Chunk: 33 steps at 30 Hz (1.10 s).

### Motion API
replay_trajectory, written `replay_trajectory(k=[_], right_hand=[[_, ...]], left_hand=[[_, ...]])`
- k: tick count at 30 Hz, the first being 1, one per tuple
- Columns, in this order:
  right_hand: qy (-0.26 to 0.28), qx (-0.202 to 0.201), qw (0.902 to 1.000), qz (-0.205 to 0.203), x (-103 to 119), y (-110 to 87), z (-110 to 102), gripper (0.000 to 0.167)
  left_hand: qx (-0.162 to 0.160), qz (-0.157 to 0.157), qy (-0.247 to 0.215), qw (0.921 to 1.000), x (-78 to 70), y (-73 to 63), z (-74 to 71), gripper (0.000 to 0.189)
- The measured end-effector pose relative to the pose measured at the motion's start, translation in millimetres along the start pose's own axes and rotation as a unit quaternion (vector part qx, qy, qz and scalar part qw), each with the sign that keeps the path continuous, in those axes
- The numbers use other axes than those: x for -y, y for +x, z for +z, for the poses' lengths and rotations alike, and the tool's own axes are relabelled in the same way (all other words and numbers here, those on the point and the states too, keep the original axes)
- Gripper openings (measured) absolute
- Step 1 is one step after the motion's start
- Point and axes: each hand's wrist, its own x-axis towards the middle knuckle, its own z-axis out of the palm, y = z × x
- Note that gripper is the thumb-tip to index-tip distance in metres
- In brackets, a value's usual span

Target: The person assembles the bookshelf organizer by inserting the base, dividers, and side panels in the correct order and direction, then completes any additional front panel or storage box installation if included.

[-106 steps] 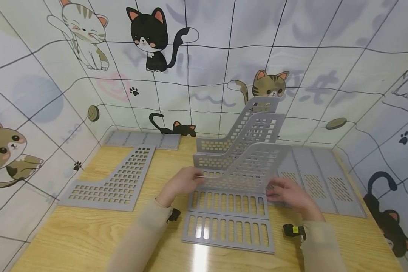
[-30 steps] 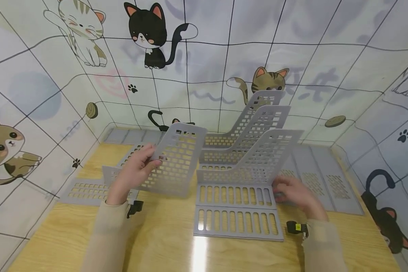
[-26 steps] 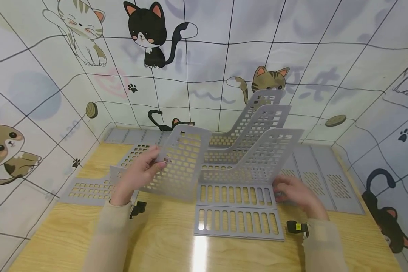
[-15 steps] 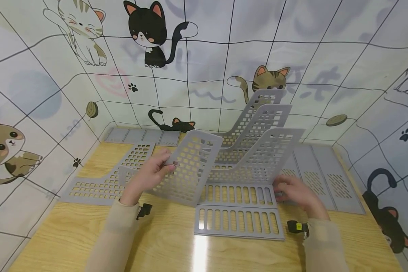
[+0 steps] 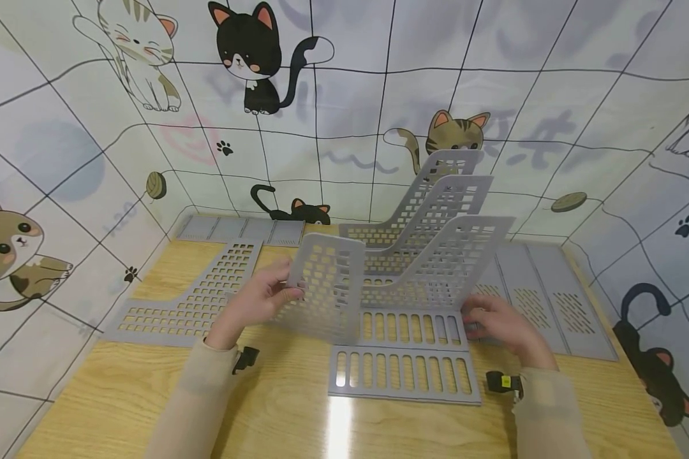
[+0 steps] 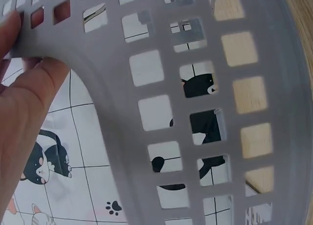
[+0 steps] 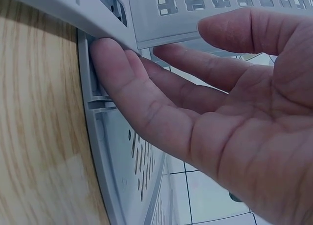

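Note:
My left hand point(image 5: 258, 296) pinches a grey perforated file-rack divider panel point(image 5: 353, 293) by its curved edge. In the head view this panel hangs tilted over the left part of the slotted grey base point(image 5: 402, 349). Up close, the left wrist view shows thumb and fingers point(image 6: 24, 98) on the panel's edge. Several similar dividers stand upright across the back of the base, the frontmost divider point(image 5: 425, 280) nearest me. My right hand point(image 5: 496, 322) is at the base's right side; its fingertips touch the edge, while the thumb stays apart.
Another perforated divider point(image 5: 224, 280) lies flat on the wooden table point(image 5: 287, 414) at left. Behind it is a grey panel strip point(image 5: 229, 231). Flat grey panels with slanted slots point(image 5: 551, 306) lie at right. A cat-print sheet point(image 5: 350, 102) covers the surrounding walls.
My left hand left the front standing divider and now holds another one, carried rightward over the last second to the base's left part. My right hand stays at the base's right edge.

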Motion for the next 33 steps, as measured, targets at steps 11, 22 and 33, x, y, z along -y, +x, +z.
replay_trajectory(k=[11,22,33], right_hand=[[-0.008,0.0,1.0,-0.003,-0.3,0.8,-0.5,0.049],[-0.011,-0.003,0.9999,0.002,3.0,0.9,-0.3,0.047],[-0.007,0.014,0.9998,0.008,3.3,-4.1,-1.0,0.051]], left_hand=[[0.016,-0.044,0.02,0.9987,-14.2,-11.6,-15.0,0.015],[0.03,-0.067,0.036,0.9966,-18.3,-22.7,-27.7,0.016],[0.108,-0.116,0.001,0.9874,-10.3,-14.7,-6.4,0.017]])
